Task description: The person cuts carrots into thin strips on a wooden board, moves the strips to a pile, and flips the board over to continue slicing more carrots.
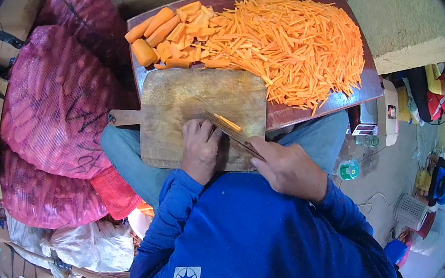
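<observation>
Your right hand (pixel 288 168) has its fingers wrapped around the knife (pixel 238 140), its blade slanting over the cutting board (pixel 168 104). Your left hand (pixel 200 151) rests on the board just beside the blade, fingers curled in; you can't tell whether they pinch anything. A few carrot strips (pixel 230 123) sit by the blade. Beyond the board, carrot chunks (pixel 162 27) and a broad carrot heap (pixel 305 45) lie on the surface (pixel 282 115).

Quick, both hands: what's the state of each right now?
Left hand: curled over the cutting board, beside the knife; whether it holds anything cannot be told.
Right hand: closed, holding the knife.
</observation>
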A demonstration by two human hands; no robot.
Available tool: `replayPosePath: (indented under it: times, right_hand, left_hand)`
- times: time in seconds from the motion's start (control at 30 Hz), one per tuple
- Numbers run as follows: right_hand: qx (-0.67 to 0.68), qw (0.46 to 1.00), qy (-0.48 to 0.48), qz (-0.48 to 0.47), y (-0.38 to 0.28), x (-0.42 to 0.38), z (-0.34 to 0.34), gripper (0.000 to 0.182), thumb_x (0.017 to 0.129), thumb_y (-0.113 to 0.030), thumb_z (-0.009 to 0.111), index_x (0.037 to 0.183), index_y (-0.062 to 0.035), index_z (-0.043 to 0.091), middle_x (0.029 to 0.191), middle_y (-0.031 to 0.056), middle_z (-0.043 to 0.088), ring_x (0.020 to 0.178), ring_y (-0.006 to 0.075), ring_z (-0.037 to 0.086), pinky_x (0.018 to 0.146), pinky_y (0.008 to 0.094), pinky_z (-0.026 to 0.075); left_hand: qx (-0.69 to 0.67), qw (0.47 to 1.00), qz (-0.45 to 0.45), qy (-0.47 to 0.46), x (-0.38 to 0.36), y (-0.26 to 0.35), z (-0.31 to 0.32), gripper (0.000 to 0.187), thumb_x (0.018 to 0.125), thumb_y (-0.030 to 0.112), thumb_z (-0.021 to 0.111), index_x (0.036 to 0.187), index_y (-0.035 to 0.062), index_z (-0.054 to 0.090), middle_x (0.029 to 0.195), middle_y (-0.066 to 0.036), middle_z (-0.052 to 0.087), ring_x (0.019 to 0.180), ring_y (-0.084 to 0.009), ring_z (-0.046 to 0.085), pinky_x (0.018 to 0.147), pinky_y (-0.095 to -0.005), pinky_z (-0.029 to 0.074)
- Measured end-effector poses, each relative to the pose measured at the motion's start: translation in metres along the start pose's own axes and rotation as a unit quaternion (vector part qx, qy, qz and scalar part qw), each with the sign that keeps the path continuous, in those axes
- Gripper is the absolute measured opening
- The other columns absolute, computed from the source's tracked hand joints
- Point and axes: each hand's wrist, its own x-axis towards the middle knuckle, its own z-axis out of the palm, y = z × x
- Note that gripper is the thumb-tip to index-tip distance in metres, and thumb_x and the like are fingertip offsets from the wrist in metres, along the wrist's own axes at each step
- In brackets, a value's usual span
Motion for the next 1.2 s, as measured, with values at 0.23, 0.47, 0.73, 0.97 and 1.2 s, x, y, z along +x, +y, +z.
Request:
replayPosePath:
  times: [0.23, 0.47, 0.73, 0.97, 1.2]
  right_hand:
    - [0.028, 1.0, -0.01, -0.006, 0.008, 0.026, 0.014, 0.042, 0.104, -0.021, 0.066, 0.138, -0.0004, 0.051, 0.092, 0.0257, 0.074, 0.082, 0.046, 0.073, 0.067, 0.057, 0.057]
    - [0.01, 1.0, 0.0, -0.005, 0.009, 0.017, 0.014, 0.043, 0.104, -0.022, 0.066, 0.138, 0.0001, 0.052, 0.092, 0.0258, 0.074, 0.08, 0.0463, 0.073, 0.067, 0.056, 0.057]
    - [0.006, 1.0, 0.013, -0.018, 0.005, 0.014, 0.012, 0.041, 0.105, -0.022, 0.065, 0.136, -0.0001, 0.052, 0.089, 0.0255, 0.073, 0.078, 0.0448, 0.073, 0.065, 0.0551, 0.057]
    - [0.006, 1.0, -0.005, -0.024, -0.001, 0.021, 0.007, 0.038, 0.105, -0.022, 0.064, 0.134, -0.0002, 0.052, 0.088, 0.0245, 0.074, 0.078, 0.0439, 0.074, 0.065, 0.0546, 0.057]
    - [0.024, 0.998, -0.057, 0.026, 0.001, 0.03, 0.01, 0.047, 0.104, -0.019, 0.066, 0.145, -0.0003, 0.053, 0.107, 0.0278, 0.074, 0.092, 0.047, 0.073, 0.074, 0.0554, 0.057]
  left_hand:
    - [0.023, 0.999, -0.027, 0.008, 0.0, 0.004, -0.001, 0.035, 0.079, 0.008, 0.078, 0.113, 0.0016, 0.075, 0.111, -0.013, 0.065, 0.104, -0.0364, 0.058, 0.094, -0.0499, 0.046]
    - [0.013, 1.0, 0.0, 0.022, -0.002, -0.002, 0.002, 0.037, 0.078, 0.007, 0.078, 0.114, 0.0036, 0.075, 0.109, -0.013, 0.064, 0.101, -0.036, 0.057, 0.093, -0.0512, 0.044]
    - [0.027, 1.0, 0.003, 0.01, -0.006, -0.005, -0.001, 0.039, 0.076, 0.007, 0.077, 0.114, 0.0026, 0.074, 0.111, -0.014, 0.065, 0.103, -0.0361, 0.058, 0.097, -0.0513, 0.043]
    - [0.015, 0.999, 0.002, 0.043, -0.005, -0.005, 0.004, 0.042, 0.072, 0.007, 0.077, 0.114, 0.0016, 0.074, 0.112, -0.014, 0.065, 0.104, -0.0367, 0.058, 0.1, -0.0525, 0.043]
    - [0.02, 0.999, 0.011, 0.031, -0.007, -0.003, 0.004, 0.044, 0.071, 0.008, 0.079, 0.114, 0.0015, 0.073, 0.112, -0.014, 0.065, 0.104, -0.0374, 0.059, 0.098, -0.0536, 0.045]
